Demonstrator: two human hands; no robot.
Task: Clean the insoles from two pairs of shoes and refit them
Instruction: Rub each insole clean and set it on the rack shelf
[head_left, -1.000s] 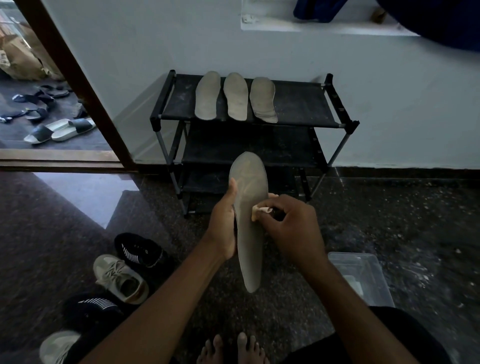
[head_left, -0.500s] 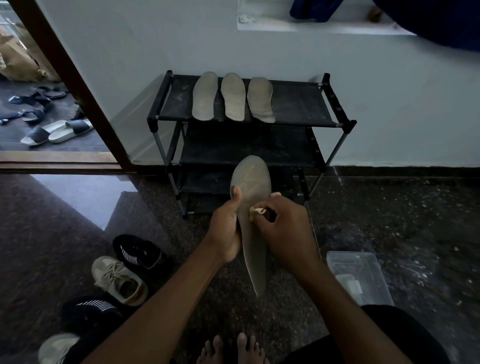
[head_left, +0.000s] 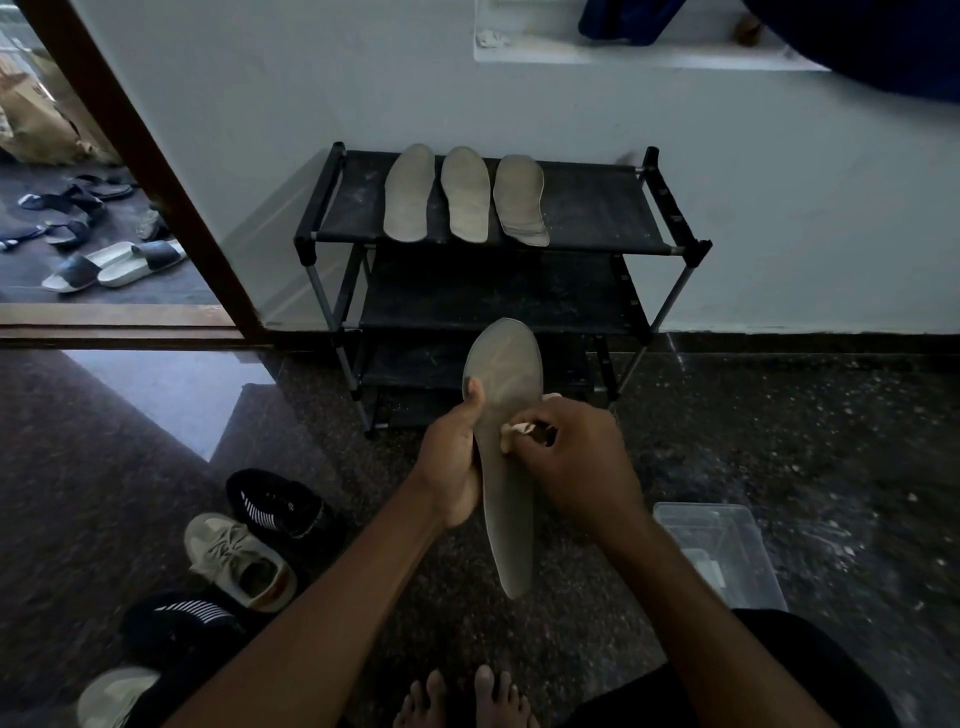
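My left hand (head_left: 451, 457) grips a long grey insole (head_left: 506, 499) upright by its left edge, thumb on its face. Pressed against the insole's middle is a small pale cloth (head_left: 517, 430), bunched in my right hand (head_left: 582, 457). Three more grey insoles (head_left: 465, 195) lie side by side on the top shelf of a black shoe rack (head_left: 592, 208) against the wall. At the lower left, on the floor, stand a black shoe (head_left: 275, 504), a beige sneaker (head_left: 236, 558), another black shoe (head_left: 182, 621) and a pale shoe (head_left: 111, 696) cut off by the frame.
A clear plastic tub (head_left: 722, 551) sits on the dark speckled floor by my right forearm. My bare feet (head_left: 462, 699) show at the bottom edge. A doorway at the left opens onto several sandals (head_left: 114, 262).
The insole has dropped slightly and turned more edge-on. My right hand has rubbed the cloth a little down and back along its middle.
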